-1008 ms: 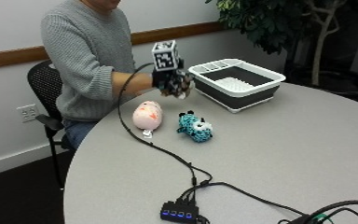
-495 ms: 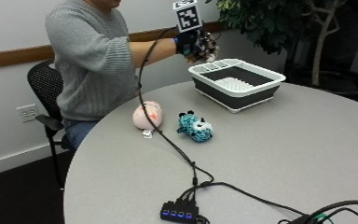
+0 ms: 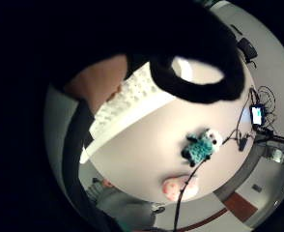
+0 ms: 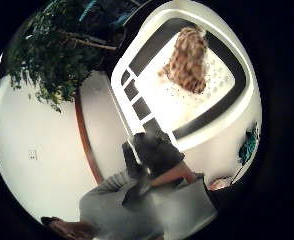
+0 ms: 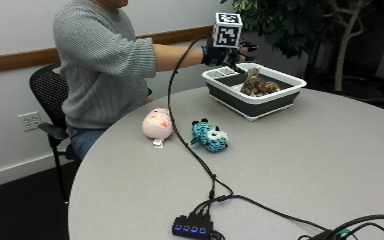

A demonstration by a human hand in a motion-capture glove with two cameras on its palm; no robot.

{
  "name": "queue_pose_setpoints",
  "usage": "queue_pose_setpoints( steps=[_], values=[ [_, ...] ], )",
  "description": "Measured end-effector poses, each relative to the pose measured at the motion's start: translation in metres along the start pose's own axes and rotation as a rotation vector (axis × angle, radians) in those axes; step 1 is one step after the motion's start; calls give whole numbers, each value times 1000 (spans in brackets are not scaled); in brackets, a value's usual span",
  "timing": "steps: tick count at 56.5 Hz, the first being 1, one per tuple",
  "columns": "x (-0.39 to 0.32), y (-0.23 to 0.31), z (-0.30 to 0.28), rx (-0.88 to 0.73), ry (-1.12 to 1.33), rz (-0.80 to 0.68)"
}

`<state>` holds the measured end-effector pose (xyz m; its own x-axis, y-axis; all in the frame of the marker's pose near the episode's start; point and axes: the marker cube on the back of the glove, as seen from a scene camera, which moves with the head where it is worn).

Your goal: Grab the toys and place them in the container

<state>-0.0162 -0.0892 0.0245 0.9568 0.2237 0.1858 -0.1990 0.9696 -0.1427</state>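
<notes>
Empty, fingers-spread hand [image 5: 230, 53] above container [image 5: 282, 98] — brown toy [image 5: 257, 86] inside, pink toy [image 5: 157, 123] and teal toy [image 5: 209, 136] on table [image 5: 325, 165].

The gloved right hand [image 5: 226, 54] is largely hidden behind its marker block, so its fingers' pose cannot be told. Below them, the brown plush toy [image 5: 257, 85] is partly hidden by the container's wall [image 5: 245, 98].

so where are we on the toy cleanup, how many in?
One done: a brown plush toy sits in the container. Nothing is in hand: the gloved right hand hovers above the container with open fingers. Two left on the table: the pink toy and the teal toy, side by side near the person.
</notes>
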Motion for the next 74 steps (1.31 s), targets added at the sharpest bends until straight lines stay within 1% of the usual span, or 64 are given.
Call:
queue_pose_setpoints(
  steps=[9,16,19,23,26,29,35,39,44,47,51,53,55,58,62,67,71,74],
  values=[
    [25,39,-12,9,83,-36],
    [70,102,-39,33,91,-44],
    [95,128,-50,64,110,-9],
    [135,158,-66,142,128,74],
    [160,172,-74,180,132,126],
    [177,178,-76,184,108,152],
    [193,175,-62,162,84,189],
    [208,157,-45,154,106,260],
    [229,131,-13,105,120,331],
    [241,115,20,28,140,380],
    [255,99,75,-131,181,439],
    [259,96,103,-207,202,440],
    [261,96,124,-247,209,419],
    [260,93,134,-230,216,393],
    [260,91,132,-240,256,370],
    [261,91,131,-226,250,378],
    [261,90,130,-182,255,378],
    [260,89,126,-107,264,357]
  ],
)
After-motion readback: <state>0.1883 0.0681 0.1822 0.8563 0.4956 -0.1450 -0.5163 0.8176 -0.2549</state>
